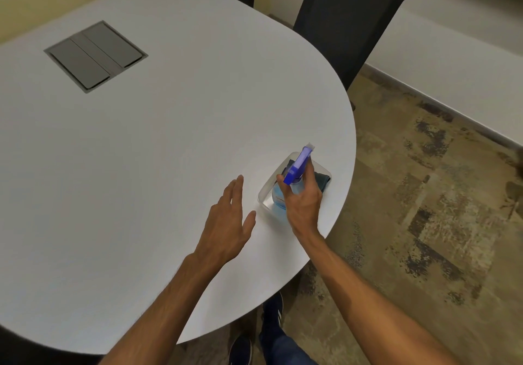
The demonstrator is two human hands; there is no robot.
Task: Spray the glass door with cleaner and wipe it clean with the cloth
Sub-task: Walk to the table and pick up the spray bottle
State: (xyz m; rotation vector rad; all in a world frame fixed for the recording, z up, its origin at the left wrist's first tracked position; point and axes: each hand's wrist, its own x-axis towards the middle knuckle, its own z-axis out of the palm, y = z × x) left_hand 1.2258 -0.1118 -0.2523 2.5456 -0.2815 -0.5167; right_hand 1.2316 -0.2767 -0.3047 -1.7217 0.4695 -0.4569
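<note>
One white table point(169, 138) with a rounded end fills most of the view. Near its right edge sits one clear tray point(264, 195). In the tray are the task's two things: one spray bottle point(297, 168), with a blue trigger head and pale blue liquid, and one dark cloth point(322, 179) lying folded at the tray's far right end, partly hidden behind the bottle.

Two bare hands show. The right hand point(301, 203) grips the bottle at its neck, just under the trigger head, with fingers curled round it and the nozzle pointing away from the person. The bottle's base is inside the tray; whether it stands on the bottom or is lifted off it cannot be told. The left hand point(229, 223) holds nothing: its fingers are straight and close together, palm down over the table just left of the tray. Whether it touches the tabletop cannot be told.

One grey hatch point(95, 56) with two flaps is set into the table, well apart from the tray. Two dark chairs point(348, 22) stand at the far side. Two dark shoes point(273, 312) show below the near edge, on a mottled carpet point(424, 223).
</note>
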